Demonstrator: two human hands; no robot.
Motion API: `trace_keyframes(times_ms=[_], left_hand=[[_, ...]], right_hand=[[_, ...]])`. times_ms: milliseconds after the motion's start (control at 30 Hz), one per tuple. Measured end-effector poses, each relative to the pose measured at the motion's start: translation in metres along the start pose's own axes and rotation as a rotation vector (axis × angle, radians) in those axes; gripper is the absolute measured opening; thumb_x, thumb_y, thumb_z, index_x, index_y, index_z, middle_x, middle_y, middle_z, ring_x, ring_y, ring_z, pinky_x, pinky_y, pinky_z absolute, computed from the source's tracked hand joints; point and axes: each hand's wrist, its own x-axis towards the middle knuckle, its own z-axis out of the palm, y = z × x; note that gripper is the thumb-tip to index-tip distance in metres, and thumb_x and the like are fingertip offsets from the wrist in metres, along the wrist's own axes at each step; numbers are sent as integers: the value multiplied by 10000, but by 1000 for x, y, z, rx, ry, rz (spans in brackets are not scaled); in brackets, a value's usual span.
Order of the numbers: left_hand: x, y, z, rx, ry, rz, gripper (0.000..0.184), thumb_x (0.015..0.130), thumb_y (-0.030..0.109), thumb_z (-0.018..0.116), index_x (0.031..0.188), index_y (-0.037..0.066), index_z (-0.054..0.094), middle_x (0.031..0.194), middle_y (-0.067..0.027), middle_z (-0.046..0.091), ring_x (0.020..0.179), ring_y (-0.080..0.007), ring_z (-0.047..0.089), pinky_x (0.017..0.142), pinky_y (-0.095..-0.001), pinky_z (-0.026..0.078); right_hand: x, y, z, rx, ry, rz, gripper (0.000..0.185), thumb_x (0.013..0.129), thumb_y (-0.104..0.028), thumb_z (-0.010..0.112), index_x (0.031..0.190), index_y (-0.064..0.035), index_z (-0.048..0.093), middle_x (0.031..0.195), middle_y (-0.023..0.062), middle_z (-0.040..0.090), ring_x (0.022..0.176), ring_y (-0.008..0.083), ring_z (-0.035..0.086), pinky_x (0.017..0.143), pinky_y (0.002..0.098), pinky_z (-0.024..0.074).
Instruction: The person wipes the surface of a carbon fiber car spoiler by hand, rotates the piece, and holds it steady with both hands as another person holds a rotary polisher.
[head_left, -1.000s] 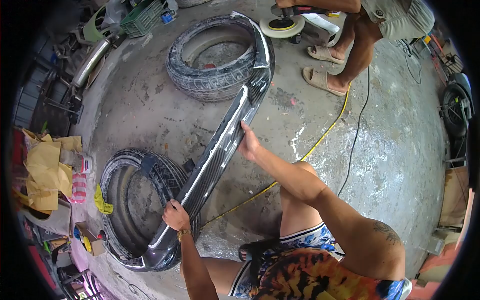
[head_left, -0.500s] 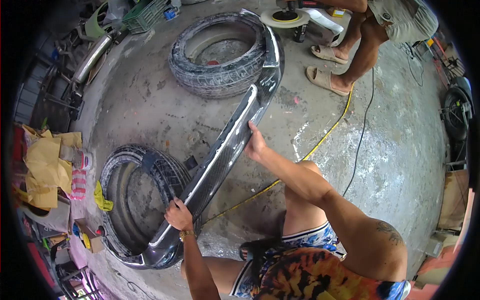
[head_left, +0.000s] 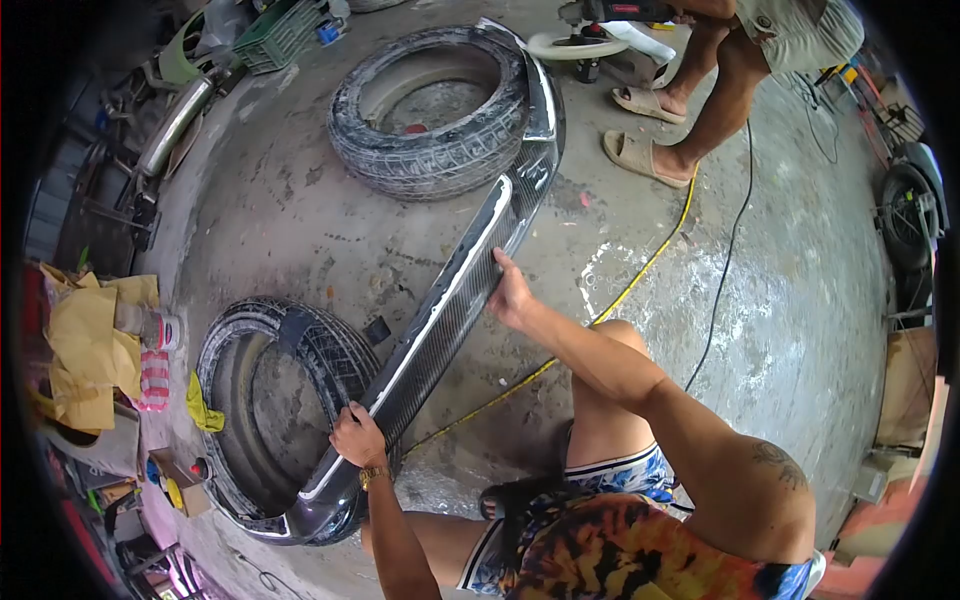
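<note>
A long carbon-fibre bumper lip point(head_left: 440, 300), glossy black with white-smeared edges, runs diagonally across two tyres. Its far end lies on the upper tyre point(head_left: 425, 170) and its near end on the lower tyre point(head_left: 330, 345). My left hand point(head_left: 357, 434), with a gold watch at the wrist, is closed around the lip's edge near the lower tyre. Farther up, my right hand point(head_left: 512, 289) grips the opposite edge at mid-length, its thumb on top and its other fingers hidden underneath.
Another person stands at top right in sandals point(head_left: 645, 157), holding a polisher point(head_left: 585, 42) near the lip's far end. A yellow hose point(head_left: 640, 290) and a black cable point(head_left: 728, 270) cross the floor. A yellow cloth point(head_left: 204, 404) hangs on the lower tyre; a green crate point(head_left: 278, 38) stands behind.
The other person's polisher has tilted, so its pad now shows nearly edge-on. My view has shifted slightly. Both my hands keep their places on the bumper lip.
</note>
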Motion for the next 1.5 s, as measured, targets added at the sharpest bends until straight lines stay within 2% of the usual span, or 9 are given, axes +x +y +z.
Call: trace_keyframes(times_ms=[300,367,567,667,800,867,1233,1300,1500], left_hand=[[0,-3,3,-13,-1,7,418,968,371,506,830,23,692,838,-208,701,786,-397,658,773,-502,475],[2,-1,0,-2,-15,1,421,970,372,502,832,22,691,837,-211,700,786,-399,657,770,-501,473],[1,0,-1,1,-1,9,428,977,373,491,838,23,693,840,-216,700,783,-403,655,771,-502,470],[2,-1,-1,38,-50,1,491,1016,418,423,922,34,713,871,-234,702,823,-444,650,809,-532,480],[2,-4,4,45,-26,23,484,1016,411,427,907,33,707,855,-236,697,810,-445,646,795,-539,476],[1,-2,3,30,8,15,446,985,376,478,827,14,684,845,-218,700,778,-425,642,757,-508,462],[0,-1,1,21,-33,15,475,1017,406,427,857,38,682,836,-219,692,792,-442,637,763,-538,470],[0,-2,2,23,-26,14,477,1018,407,426,855,37,679,833,-220,691,792,-442,637,762,-538,469],[0,-3,3,33,-16,15,475,1021,409,425,869,43,686,830,-221,692,794,-438,639,764,-533,471]], right_hand=[[7,-10,-6,-38,-34,0,514,952,-489,610,1254,-73,602,1200,91,692,1073,251,672,999,442,520],[7,-11,-4,-24,-45,-56,485,947,-420,658,1277,-69,598,1201,73,701,1101,221,657,1043,410,497],[2,-10,5,-25,-14,-75,557,900,-457,727,1285,-73,603,1266,63,677,1157,219,623,1077,408,452],[7,-8,1,3,-49,-54,572,897,-477,728,1288,-79,601,1282,58,668,1152,218,620,1081,417,444],[4,-10,2,-24,-25,-47,546,901,-485,722,1264,-90,620,1245,61,685,1137,228,629,1049,411,472],[2,-11,4,-17,-21,-54,540,906,-480,718,1262,-85,622,1238,64,688,1130,230,633,1043,413,478],[4,-10,3,-19,-27,-45,562,908,-476,716,1299,-91,597,1274,45,663,1164,224,603,1078,420,439],[5,-10,4,-5,3,-47,532,925,-456,701,1279,-69,612,1240,67,687,1109,231,642,1027,406,490],[-1,-12,6,-21,-37,-65,512,926,-471,697,1243,-76,629,1204,60,702,1089,222,647,1011,401,497]])
